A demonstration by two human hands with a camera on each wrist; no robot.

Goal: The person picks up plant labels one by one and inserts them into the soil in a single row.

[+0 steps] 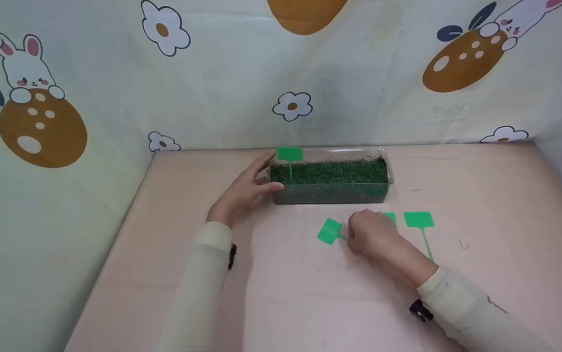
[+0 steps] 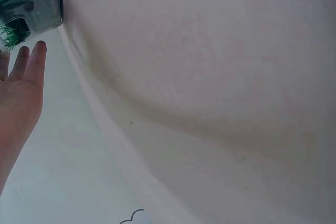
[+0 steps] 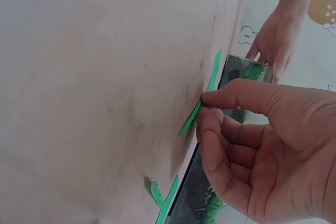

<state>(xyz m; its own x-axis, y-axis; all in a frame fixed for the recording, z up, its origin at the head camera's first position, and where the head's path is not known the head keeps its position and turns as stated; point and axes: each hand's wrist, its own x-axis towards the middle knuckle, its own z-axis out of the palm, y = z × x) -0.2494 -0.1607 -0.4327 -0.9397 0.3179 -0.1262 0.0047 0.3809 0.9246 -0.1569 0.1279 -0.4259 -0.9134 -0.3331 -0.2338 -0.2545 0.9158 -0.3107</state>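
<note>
one green tag (image 1: 329,231) is pinched in the right hand (image 1: 372,232); the left hand (image 1: 243,189), fingers straight, sits at one end of the clear box (image 1: 329,194).

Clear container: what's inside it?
Inside the clear container is green turf, with one green tag standing at its left end. The turf covers the tag's lower tip.
</note>
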